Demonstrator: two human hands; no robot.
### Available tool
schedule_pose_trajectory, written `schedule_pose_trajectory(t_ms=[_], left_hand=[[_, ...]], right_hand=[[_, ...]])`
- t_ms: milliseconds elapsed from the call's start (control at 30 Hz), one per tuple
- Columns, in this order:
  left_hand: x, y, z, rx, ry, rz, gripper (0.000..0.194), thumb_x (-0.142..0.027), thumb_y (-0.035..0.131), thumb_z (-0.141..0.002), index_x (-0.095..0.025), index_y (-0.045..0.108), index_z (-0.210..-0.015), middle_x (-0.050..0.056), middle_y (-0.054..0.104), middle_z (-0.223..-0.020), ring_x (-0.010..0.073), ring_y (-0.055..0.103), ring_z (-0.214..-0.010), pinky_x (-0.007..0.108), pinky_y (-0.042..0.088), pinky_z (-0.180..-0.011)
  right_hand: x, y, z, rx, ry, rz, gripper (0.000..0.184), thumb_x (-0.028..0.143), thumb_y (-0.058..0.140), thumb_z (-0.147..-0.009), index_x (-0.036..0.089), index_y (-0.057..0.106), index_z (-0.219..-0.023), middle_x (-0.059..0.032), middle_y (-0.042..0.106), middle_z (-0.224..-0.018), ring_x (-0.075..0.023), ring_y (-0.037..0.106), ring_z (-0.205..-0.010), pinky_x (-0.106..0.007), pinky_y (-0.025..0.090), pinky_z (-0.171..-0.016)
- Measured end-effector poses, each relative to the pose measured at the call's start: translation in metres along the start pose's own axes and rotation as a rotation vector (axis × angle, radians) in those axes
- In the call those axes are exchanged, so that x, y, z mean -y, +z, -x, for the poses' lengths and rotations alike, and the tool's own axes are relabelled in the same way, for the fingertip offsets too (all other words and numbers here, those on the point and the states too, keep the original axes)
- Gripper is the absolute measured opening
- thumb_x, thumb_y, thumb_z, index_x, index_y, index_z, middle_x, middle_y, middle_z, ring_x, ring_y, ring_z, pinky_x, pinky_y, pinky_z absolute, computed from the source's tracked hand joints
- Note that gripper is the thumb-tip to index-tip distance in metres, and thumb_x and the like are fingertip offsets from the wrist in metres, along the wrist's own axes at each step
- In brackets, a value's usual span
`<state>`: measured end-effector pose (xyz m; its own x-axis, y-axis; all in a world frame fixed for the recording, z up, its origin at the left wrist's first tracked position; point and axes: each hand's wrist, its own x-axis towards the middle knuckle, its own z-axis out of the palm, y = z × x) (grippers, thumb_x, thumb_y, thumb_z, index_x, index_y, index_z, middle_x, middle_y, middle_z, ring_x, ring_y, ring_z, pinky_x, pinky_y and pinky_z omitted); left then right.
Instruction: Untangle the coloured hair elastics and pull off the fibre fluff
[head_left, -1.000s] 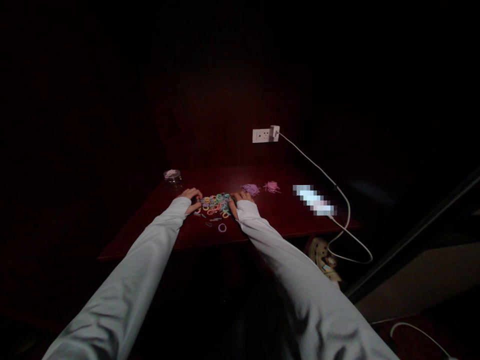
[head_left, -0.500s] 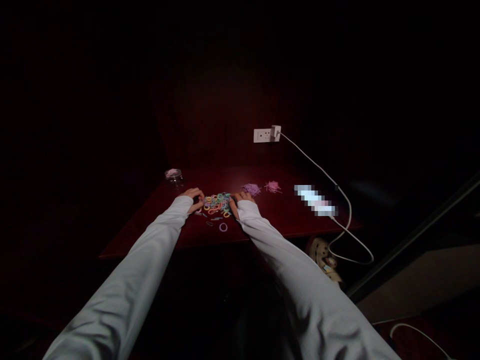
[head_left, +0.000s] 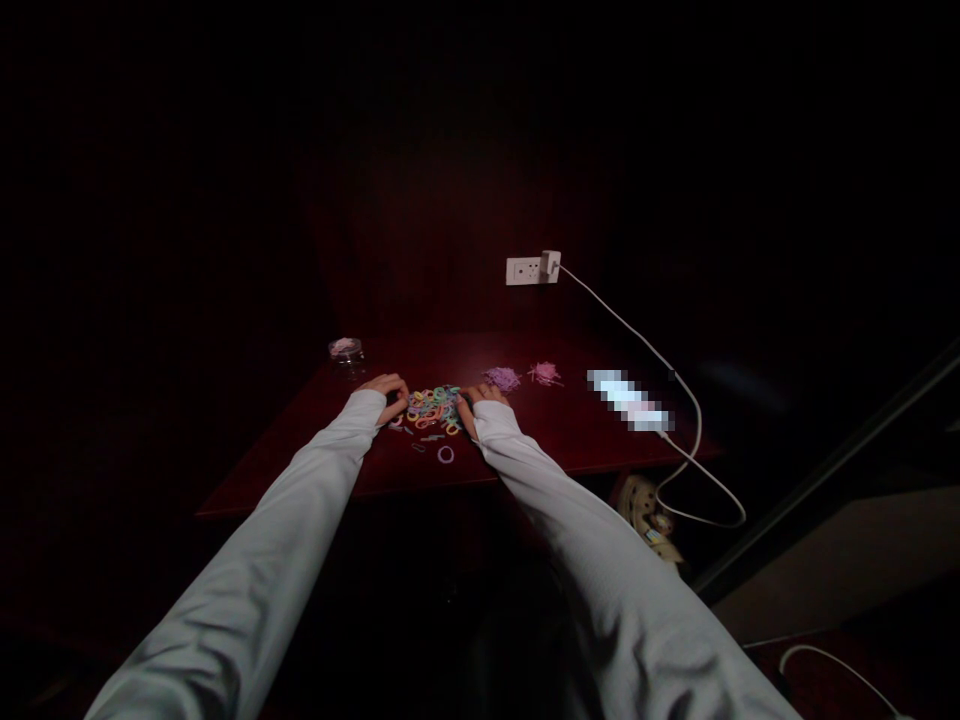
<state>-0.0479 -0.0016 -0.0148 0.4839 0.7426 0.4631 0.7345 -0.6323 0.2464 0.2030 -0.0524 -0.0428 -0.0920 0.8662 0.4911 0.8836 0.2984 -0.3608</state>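
Note:
Between my hands on the dark red table [head_left: 300, 450] lies a pile of small hair ties [head_left: 431, 408] in yellow, green, pink and blue. My left hand [head_left: 386, 390] rests at the pile's left edge, fingers curved and thumb apart. At the right edge sits my right hand [head_left: 480, 397], its fingers also curved and apart from the thumb. Neither hand visibly grips anything. Nearer the front edge lie a loose purple hair tie [head_left: 445, 454] and a few thin, dull-coloured pieces [head_left: 431, 438].
A heap of purple thin pieces [head_left: 503, 378] and a heap of pink ones [head_left: 545, 373] lie behind my right hand. A clear jar [head_left: 346, 354] holding pink pieces stands back left. A blurred bright device [head_left: 628, 398] is joined by a white cable [head_left: 699, 415] to a wall socket [head_left: 521, 271].
My left hand has shifted slightly right against the pile, bunching its left side. My right hand has hardly moved.

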Motion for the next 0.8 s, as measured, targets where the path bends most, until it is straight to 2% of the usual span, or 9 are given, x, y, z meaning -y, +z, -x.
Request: schedule_pose_trajectory(t_ms=[267, 433, 700, 800], left_hand=[[-0.014, -0.002, -0.001, -0.076, 0.053, 0.225, 0.021, -0.034, 0.049, -0.083, -0.02, 0.057, -0.07, 0.002, 0.057, -0.075, 0.0167, 0.052, -0.069, 0.029, 0.041, -0.067], [-0.017, -0.001, -0.002, -0.09, 0.044, 0.278, 0.02, -0.032, 0.051, -0.083, -0.02, 0.058, -0.069, 0.002, 0.056, -0.074, 0.0146, 0.048, -0.064, 0.028, 0.04, -0.063], [-0.015, 0.006, -0.002, -0.136, 0.118, 0.355, 0.021, -0.028, 0.054, -0.088, -0.017, 0.059, -0.07, 0.001, 0.055, -0.075, 0.0123, 0.045, -0.062, 0.026, 0.037, -0.062], [-0.016, 0.008, -0.002, -0.129, 0.148, 0.372, 0.021, -0.026, 0.055, -0.089, -0.016, 0.06, -0.072, 0.001, 0.056, -0.076, 0.0118, 0.044, -0.062, 0.025, 0.036, -0.06]], right_hand=[[0.007, -0.013, 0.003, 0.108, 0.02, -0.025, 0.04, 0.037, 0.046, -0.105, 0.022, 0.064, -0.137, -0.0099, 0.066, -0.136, -0.0276, 0.054, -0.126, -0.04, 0.043, -0.106], [0.009, -0.016, 0.005, 0.19, -0.11, -0.093, 0.047, 0.035, 0.044, -0.106, 0.025, 0.052, -0.152, -0.0036, 0.057, -0.154, -0.0243, 0.051, -0.134, -0.039, 0.041, -0.113], [0.013, -0.013, 0.005, 0.171, -0.299, -0.041, 0.046, 0.034, 0.05, -0.104, 0.026, 0.057, -0.148, -0.0054, 0.062, -0.148, -0.0259, 0.05, -0.13, -0.043, 0.044, -0.109], [0.015, -0.014, 0.005, 0.16, -0.412, -0.029, 0.044, 0.033, 0.051, -0.103, 0.025, 0.06, -0.145, -0.0048, 0.06, -0.151, -0.0263, 0.049, -0.132, -0.044, 0.043, -0.111]])
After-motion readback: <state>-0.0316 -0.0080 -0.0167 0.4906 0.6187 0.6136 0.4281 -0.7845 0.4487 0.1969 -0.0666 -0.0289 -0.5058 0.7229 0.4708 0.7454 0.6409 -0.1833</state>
